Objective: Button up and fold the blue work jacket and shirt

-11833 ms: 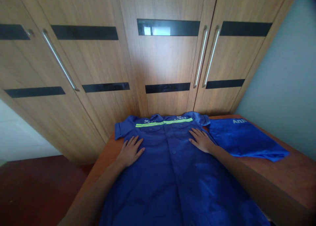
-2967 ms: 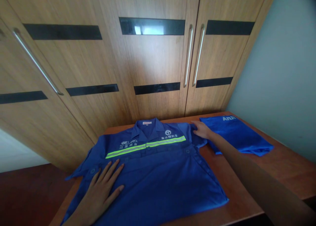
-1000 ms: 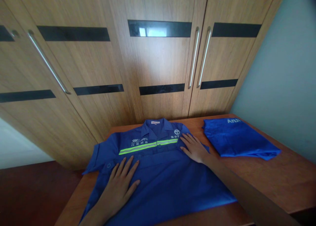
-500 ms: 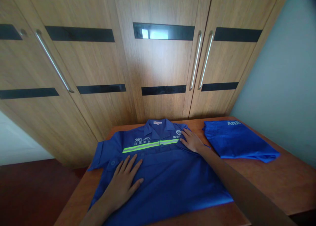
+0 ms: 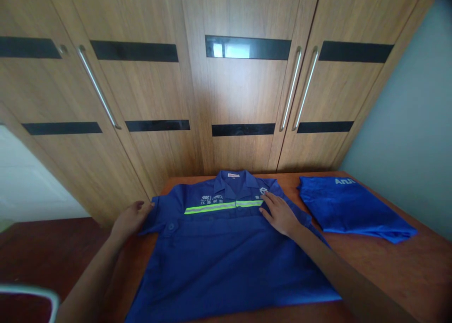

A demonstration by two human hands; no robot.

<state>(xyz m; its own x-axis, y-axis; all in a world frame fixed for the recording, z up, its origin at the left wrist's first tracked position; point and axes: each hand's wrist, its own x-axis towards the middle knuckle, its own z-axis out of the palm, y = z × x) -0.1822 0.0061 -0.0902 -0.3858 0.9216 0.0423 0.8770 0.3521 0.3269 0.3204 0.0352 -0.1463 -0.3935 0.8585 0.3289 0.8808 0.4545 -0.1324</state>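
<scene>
A dark blue short-sleeved work shirt [image 5: 226,257] lies spread face up, its collar toward the wardrobe. White lettering, a gear emblem and a yellow-green reflective stripe cross its chest. At the outer end of the left-hand sleeve [image 5: 165,210], my left hand [image 5: 130,219] has its fingers curled closed on the cuff; the fingertips are partly hidden. My right hand [image 5: 280,212] rests palm down on the chest by the gear emblem, fingers stretched out and covering part of the lettering and the stripe's end.
A folded bright blue garment [image 5: 353,212] with white letters lies to the right on the reddish-brown wooden table [image 5: 388,271]. Behind the table stands a wooden wardrobe [image 5: 240,97] with long metal handles. A pale curved rail [image 5: 31,290] shows at the lower left.
My left hand has gone from lying flat on the shirt's body to the sleeve cuff at the left. My right hand stays on the chest. The view has turned slightly left.
</scene>
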